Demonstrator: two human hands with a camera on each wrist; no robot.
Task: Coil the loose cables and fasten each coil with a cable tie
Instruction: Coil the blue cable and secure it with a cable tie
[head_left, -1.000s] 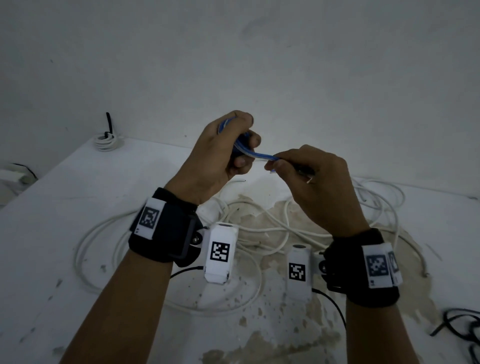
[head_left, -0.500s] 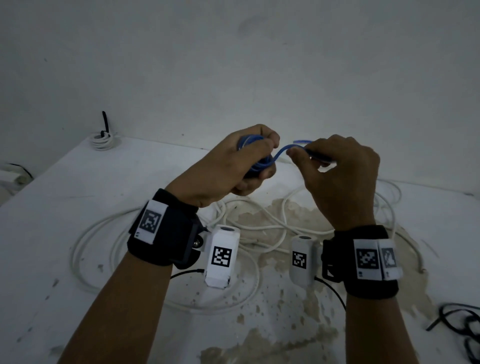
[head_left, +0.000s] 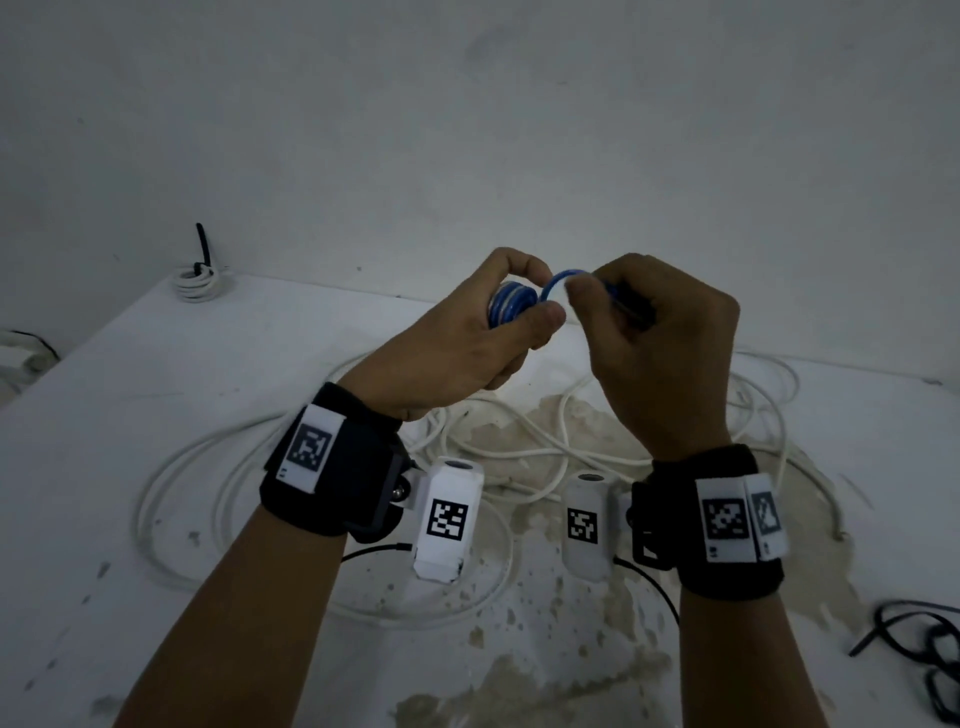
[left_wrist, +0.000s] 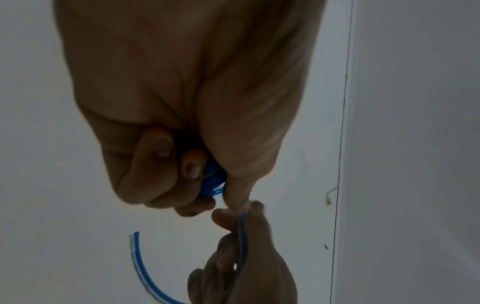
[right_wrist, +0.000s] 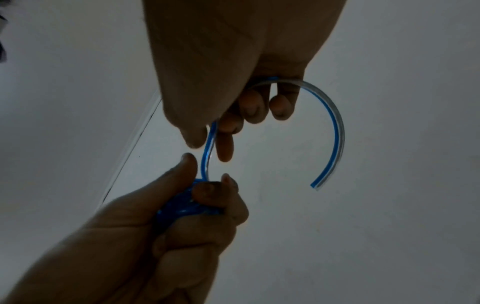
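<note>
Blue coil (head_left: 511, 307) raised above worktop (head_left: 156, 395), clamped in left hand (head_left: 457, 343). Right hand (head_left: 660, 353) pinching free tail (right_wrist: 335, 123). Best: keep tail taut, lay last turn snug, hold coil firm till tied.

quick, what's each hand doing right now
Left hand: closed around the blue cable coil.
Right hand: closed, pinching the blue cable's loose tail next to the coil.

Bare room: stained white table (head_left: 130, 415) against plain wall (head_left: 467, 130).
</note>
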